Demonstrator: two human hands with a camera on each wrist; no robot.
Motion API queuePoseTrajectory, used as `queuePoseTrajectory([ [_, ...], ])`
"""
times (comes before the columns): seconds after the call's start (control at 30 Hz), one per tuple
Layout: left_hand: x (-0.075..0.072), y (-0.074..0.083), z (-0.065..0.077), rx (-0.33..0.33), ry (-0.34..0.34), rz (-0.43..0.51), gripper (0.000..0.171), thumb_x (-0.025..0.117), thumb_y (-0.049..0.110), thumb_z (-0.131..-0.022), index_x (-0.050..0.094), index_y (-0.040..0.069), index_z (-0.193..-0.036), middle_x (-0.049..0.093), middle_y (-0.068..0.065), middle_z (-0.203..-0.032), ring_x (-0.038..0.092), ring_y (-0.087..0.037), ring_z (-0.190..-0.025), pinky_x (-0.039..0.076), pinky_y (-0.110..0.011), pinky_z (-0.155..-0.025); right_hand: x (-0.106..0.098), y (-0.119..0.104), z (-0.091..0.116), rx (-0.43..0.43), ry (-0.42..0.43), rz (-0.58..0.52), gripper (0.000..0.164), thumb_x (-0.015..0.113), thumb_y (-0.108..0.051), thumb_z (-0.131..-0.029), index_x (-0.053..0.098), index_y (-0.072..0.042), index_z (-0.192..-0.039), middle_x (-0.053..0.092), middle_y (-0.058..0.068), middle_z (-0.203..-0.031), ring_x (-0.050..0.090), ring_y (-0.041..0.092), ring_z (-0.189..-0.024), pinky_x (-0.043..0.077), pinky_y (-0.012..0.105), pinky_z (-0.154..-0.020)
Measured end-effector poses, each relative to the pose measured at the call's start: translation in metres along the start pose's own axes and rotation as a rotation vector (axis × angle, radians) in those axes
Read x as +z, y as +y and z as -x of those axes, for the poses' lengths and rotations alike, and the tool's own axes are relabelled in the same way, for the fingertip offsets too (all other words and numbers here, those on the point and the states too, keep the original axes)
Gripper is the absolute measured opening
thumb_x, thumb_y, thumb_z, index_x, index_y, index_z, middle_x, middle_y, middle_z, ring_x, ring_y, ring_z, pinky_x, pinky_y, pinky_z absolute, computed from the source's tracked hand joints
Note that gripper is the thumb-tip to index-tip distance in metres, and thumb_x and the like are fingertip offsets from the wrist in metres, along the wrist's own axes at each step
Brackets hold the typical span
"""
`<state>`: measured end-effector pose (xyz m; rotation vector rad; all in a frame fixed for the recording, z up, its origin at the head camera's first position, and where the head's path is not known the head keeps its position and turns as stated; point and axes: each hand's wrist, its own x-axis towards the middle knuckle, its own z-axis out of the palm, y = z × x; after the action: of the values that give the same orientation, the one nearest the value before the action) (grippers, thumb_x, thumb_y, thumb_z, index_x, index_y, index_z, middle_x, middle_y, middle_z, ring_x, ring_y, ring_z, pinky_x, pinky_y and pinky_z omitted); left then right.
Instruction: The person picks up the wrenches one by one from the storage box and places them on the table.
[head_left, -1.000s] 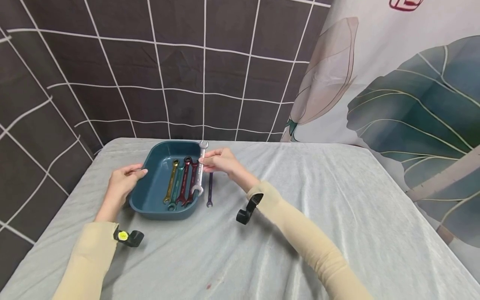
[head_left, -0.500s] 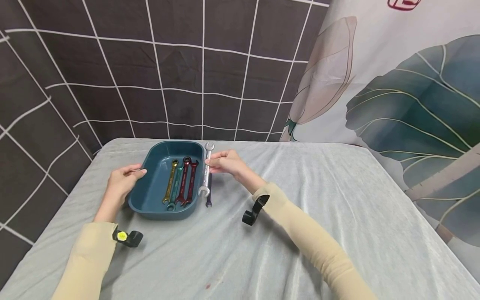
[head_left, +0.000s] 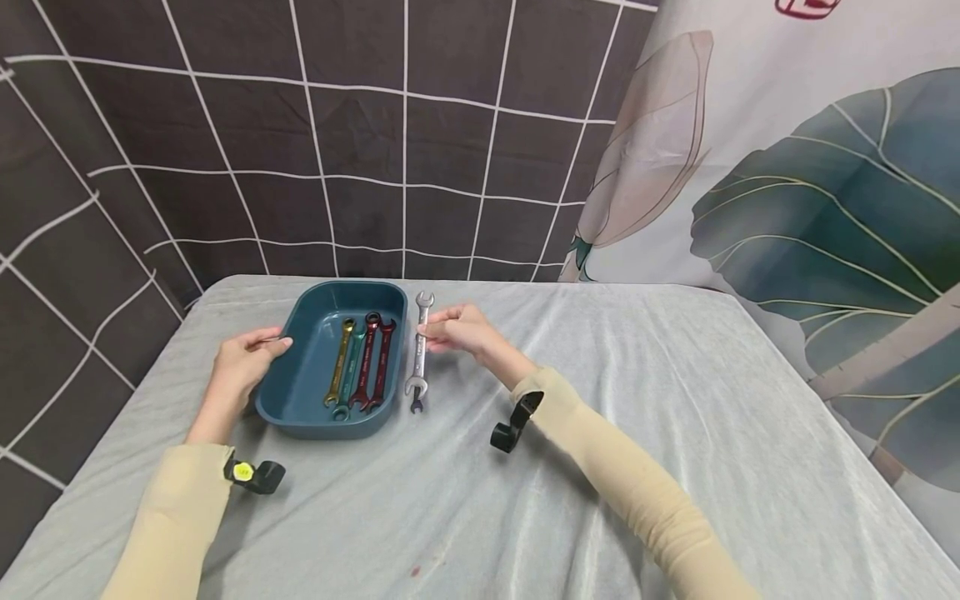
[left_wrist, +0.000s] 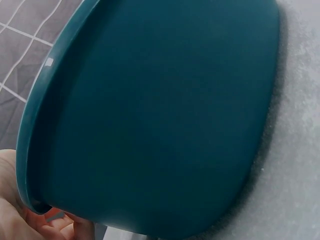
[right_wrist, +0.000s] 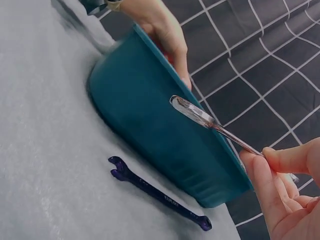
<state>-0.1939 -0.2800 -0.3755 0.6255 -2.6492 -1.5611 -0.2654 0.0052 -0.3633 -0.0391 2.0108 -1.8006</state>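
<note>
Thumb and fingers of the right hand (head_left: 459, 330) clamp a silver wrench (head_left: 420, 354) aloft over a purple wrench (head_left: 417, 403), right of a blue bin (head_left: 322, 432) near the far-left corner of the tabletop (head_left: 600, 375); the left hand (head_left: 243, 360) pinches its rim. The right arm (head_left: 622, 479) reaches leftward. One second earlier, the silver wrench overlapped the bin.

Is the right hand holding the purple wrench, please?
No, the right hand pinches the silver wrench; the purple wrench lies on the cloth.

Dark white-gridded wall (head_left: 360, 133); leaf-printed curtain (head_left: 787, 183) at right; pale grey tablecloth (head_left: 450, 483).
</note>
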Motion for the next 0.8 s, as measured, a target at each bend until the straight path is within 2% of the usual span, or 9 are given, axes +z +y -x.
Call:
queuePoseTrajectory([
  [0.13, 0.0, 0.0, 0.001, -0.003, -0.002, -0.002, 0.05, 0.051, 0.025, -0.098, 0.045, 0.0, -0.141, 0.05, -0.023, -0.137, 0.049, -0.028, -0.119, 0.043, -0.032, -0.088, -0.001, 0.003, 0.0, 0.006, -0.001, 0.004, 0.03, 0.067, 0.001, -0.085, 0.06, 0.011, -0.112, 0.066, 0.001, -0.066, 0.063, 0.007, -0.054, 0.054, 0.017, -0.055],
  [0.4, -0.001, 0.0, 0.0, -0.008, 0.001, -0.001, 0.051, 0.053, 0.026, -0.097, 0.046, -0.001, -0.14, 0.051, -0.024, -0.135, 0.05, -0.029, -0.117, 0.043, -0.036, -0.09, -0.004, 0.011, -0.003, 0.027, 0.006, 0.035, 0.026, 0.066, 0.002, -0.085, 0.062, 0.01, -0.109, 0.065, 0.001, -0.066, 0.061, 0.006, -0.053, 0.053, 0.015, -0.054],
  [0.7, 0.0, 0.001, -0.001, -0.004, 0.004, 0.003, 0.051, 0.053, 0.026, -0.097, 0.046, 0.0, -0.14, 0.051, -0.024, -0.136, 0.05, -0.028, -0.118, 0.043, -0.035, -0.091, -0.01, 0.02, -0.008, 0.053, 0.002, 0.014, 0.027, 0.065, 0.004, -0.085, 0.062, 0.011, -0.111, 0.067, 0.003, -0.07, 0.062, 0.007, -0.052, 0.053, 0.015, -0.053],
  [0.8, 0.0, 0.0, -0.002, -0.001, 0.006, -0.004, 0.051, 0.054, 0.026, -0.097, 0.046, 0.0, -0.14, 0.051, -0.024, -0.137, 0.051, -0.027, -0.116, 0.043, -0.031, -0.086, -0.011, 0.023, -0.01, 0.064, -0.003, 0.013, 0.026, 0.066, 0.003, -0.084, 0.062, 0.011, -0.109, 0.068, 0.004, -0.071, 0.062, 0.008, -0.052, 0.053, 0.015, -0.053],
])
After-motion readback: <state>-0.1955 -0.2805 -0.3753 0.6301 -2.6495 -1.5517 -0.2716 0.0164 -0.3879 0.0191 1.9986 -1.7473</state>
